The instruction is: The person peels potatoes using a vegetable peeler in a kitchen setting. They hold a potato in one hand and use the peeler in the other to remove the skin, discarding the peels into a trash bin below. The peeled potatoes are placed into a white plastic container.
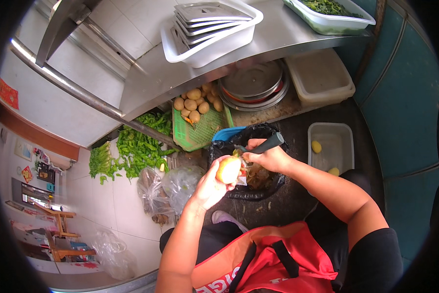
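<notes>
A partly peeled potato (229,170) rests in my left hand (209,186), its pale side lit brightly. My right hand (268,157) grips a peeler by its dark handle (265,143), with the head close to the potato's upper edge. Both hands are above a bin lined with a black plastic bag (278,183), where brown peelings (259,174) lie. Two peeled potatoes, one of them (316,147), sit in a grey plastic tub (331,128) to the right. Several unpeeled potatoes (191,105) lie in a green plastic basket (184,128) beyond the bin.
Green peppers (139,146) and a bundle of green stalks (101,159) lie on the tiled floor at left, near clear plastic bags (182,185). A steel shelf (278,36) overhangs the basket, stacked round metal pans (254,82) and plastic tubs (320,75). A metal rail (76,89) crosses at left.
</notes>
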A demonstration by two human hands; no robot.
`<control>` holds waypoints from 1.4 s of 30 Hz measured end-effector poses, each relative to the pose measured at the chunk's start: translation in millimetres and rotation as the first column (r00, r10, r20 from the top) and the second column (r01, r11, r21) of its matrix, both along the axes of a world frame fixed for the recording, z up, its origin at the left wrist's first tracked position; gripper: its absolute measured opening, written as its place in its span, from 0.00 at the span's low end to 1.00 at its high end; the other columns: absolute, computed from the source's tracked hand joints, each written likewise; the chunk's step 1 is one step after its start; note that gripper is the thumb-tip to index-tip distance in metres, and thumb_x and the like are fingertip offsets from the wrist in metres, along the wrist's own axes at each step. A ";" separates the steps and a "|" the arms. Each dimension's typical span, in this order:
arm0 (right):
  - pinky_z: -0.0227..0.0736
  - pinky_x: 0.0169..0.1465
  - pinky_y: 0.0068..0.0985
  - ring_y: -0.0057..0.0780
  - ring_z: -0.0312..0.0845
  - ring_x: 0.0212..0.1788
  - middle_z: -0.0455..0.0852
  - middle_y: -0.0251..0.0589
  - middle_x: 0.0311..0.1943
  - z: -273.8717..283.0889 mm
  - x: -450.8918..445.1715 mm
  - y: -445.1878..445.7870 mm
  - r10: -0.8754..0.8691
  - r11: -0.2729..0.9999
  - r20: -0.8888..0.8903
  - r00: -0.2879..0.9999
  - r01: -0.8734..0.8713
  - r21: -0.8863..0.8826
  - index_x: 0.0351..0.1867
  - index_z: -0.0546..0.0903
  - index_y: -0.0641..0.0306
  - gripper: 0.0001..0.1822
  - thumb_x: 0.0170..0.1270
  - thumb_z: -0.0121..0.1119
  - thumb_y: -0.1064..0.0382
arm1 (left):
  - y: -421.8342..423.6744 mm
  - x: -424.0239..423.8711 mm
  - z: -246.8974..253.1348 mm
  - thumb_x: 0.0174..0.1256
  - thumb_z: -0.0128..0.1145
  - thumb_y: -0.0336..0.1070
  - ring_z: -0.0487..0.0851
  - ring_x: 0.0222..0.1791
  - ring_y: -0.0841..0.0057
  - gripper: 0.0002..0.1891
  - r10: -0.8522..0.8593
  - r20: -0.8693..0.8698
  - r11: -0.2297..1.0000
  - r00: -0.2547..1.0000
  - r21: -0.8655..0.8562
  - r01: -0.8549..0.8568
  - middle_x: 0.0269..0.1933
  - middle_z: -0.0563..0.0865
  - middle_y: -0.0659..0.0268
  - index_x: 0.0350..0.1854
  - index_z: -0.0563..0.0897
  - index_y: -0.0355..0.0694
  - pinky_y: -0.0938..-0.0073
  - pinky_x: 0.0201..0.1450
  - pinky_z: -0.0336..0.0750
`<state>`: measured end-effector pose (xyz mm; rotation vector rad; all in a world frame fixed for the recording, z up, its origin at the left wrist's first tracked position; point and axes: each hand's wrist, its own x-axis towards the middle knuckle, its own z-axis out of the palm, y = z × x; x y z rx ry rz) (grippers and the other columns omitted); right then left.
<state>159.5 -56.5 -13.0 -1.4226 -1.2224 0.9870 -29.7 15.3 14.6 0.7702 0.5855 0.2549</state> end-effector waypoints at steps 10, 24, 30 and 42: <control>0.67 0.34 0.15 0.17 0.72 0.29 0.76 0.31 0.23 -6.1 -0.3 0.8 0.093 0.979 -0.661 0.744 -0.189 -0.075 0.25 0.74 0.61 0.10 0.56 0.57 0.58 | 1.1 -0.9 -10.6 0.66 0.40 0.50 0.74 0.34 0.74 0.18 0.041 -0.030 0.965 0.999 0.261 -0.032 0.44 0.75 0.62 0.48 0.68 0.43 0.75 0.33 0.68; 0.65 0.33 0.14 0.14 0.67 0.26 0.72 0.26 0.21 6.2 -11.4 -3.8 0.117 0.982 -0.570 0.813 -0.182 -0.058 0.21 0.73 0.58 0.10 0.57 0.56 0.58 | 0.1 -0.5 -14.2 0.65 0.41 0.54 0.74 0.41 0.74 0.20 0.069 -0.045 0.946 0.997 0.321 -0.051 0.46 0.75 0.65 0.51 0.67 0.46 0.73 0.39 0.69; 0.64 0.29 0.21 0.18 0.69 0.24 0.73 0.31 0.18 5.1 0.8 -5.0 0.102 0.990 -0.415 0.904 -0.133 -0.046 0.21 0.75 0.62 0.09 0.54 0.57 0.60 | 1.0 -2.4 -9.1 0.65 0.41 0.54 0.74 0.39 0.72 0.19 0.014 0.135 0.990 0.991 0.135 -0.033 0.45 0.74 0.65 0.50 0.67 0.49 0.71 0.39 0.69; 0.65 0.32 0.15 0.15 0.69 0.25 0.73 0.28 0.20 9.3 -5.5 -2.4 0.075 0.993 -0.580 0.811 -0.117 -0.035 0.22 0.76 0.60 0.12 0.56 0.56 0.56 | -2.0 5.9 -8.7 0.66 0.40 0.48 0.75 0.39 0.69 0.17 0.161 0.050 0.987 0.986 -0.009 -0.161 0.45 0.76 0.62 0.51 0.69 0.46 0.69 0.40 0.70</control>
